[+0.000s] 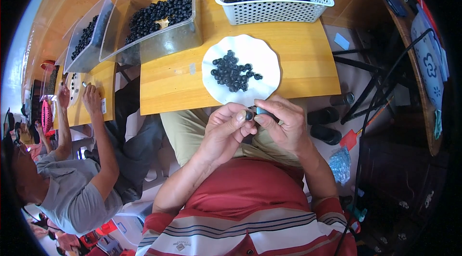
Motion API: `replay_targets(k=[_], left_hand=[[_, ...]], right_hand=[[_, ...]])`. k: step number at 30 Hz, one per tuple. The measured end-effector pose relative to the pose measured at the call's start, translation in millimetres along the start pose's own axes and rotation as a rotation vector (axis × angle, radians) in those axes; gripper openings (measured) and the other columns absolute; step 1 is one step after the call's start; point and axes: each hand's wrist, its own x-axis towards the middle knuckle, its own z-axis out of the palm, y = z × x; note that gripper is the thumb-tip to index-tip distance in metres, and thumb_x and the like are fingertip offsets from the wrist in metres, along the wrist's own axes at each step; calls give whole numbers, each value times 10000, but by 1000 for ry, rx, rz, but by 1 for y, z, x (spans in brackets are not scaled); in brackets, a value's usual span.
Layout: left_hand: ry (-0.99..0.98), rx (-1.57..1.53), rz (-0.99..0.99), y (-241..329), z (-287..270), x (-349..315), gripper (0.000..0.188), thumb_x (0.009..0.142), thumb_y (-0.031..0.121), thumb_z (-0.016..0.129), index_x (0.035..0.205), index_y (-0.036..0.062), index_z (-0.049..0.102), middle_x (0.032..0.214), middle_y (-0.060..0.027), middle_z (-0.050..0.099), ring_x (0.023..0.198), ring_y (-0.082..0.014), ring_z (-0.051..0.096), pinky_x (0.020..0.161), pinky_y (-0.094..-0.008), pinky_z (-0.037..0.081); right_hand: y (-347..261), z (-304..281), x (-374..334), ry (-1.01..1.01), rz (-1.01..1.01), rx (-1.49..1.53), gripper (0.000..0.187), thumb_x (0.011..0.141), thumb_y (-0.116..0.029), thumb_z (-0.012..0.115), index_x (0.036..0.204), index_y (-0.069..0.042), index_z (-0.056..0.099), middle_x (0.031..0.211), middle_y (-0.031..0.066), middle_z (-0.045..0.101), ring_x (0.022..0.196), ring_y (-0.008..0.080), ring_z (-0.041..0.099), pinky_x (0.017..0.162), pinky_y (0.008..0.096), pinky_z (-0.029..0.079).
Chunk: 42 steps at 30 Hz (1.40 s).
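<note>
Just in front of my belly, at the table's near edge, my two hands meet. Between thumb and fingers of my left hand (227,128) is a small black bead-like piece (249,115). My right hand (284,120) pinches a small light-blue and dark object (262,111) right beside that piece; its exact kind is hidden by the fingers. Beyond the hands lies a white plate with a wavy rim (267,61). A loose pile of shiny black round beads (231,72) covers the middle and left of it.
A white perforated basket (274,13) and a clear plastic bin (168,39), both holding many black beads, stand at the table's (308,70) far side. Another bin (91,53) is farther left, near a co-worker in grey (77,191). Dark shoes (325,125) lie on the floor at right.
</note>
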Motion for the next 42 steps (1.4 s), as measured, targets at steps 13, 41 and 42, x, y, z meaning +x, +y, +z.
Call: replay_targets(k=[13,41,42], left_hand=[[1,18,7,-2,2,-3,151,1020,119,642,1131,21,671,992,-81,716,856,-144,686,814,-316,605],[126,24,20,-15,5,-7,114,1000,114,670,1070,30,700,1021,-75,730,880,-155,699,812,-307,580],[126,24,20,-15,4,-7,114,1000,114,670,1070,30,700,1021,-75,730,880,-155,699,812,-307,580]], right_hand=[[4,-1,-5,-13,7,17,294,922,-133,758,1151,44,707,914,151,717,791,251,700,696,329,544],[6,12,-11,33,-182,-339,286,909,-275,750,830,-72,565,678,92,571,600,284,630,512,411,486],[7,12,-11,33,-185,-350,321,914,-287,747,785,-80,538,655,90,551,586,285,622,501,412,478]])
